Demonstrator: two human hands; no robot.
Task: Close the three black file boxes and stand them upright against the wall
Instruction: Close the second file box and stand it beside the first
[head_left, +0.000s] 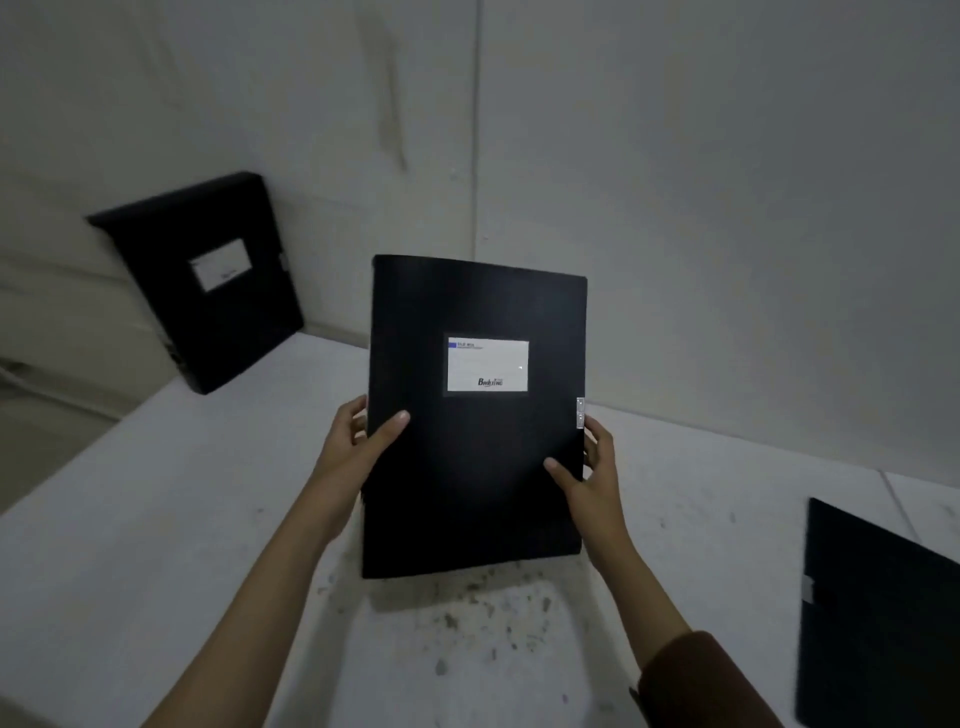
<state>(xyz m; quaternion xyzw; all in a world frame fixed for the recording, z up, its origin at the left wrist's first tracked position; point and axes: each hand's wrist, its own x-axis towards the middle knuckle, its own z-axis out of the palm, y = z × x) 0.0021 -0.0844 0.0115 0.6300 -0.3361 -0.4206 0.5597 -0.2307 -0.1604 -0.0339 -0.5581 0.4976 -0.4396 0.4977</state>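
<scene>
The closed file box (475, 415) is held upright above the speckled white worktop (156, 519), its label facing the camera. The left hand (358, 441) and right hand (587, 478) pinch its side edges, fingers hidden behind. A second box (878, 618) is cut off at right. Farther away, a blurred third box (208, 280) leans on the grey wall (727, 208).

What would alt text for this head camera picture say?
Two bare hands, left hand and right hand, hold a closed black file box upright over a white table. A second box leans against the wall at left; a third box lies at right.
</scene>
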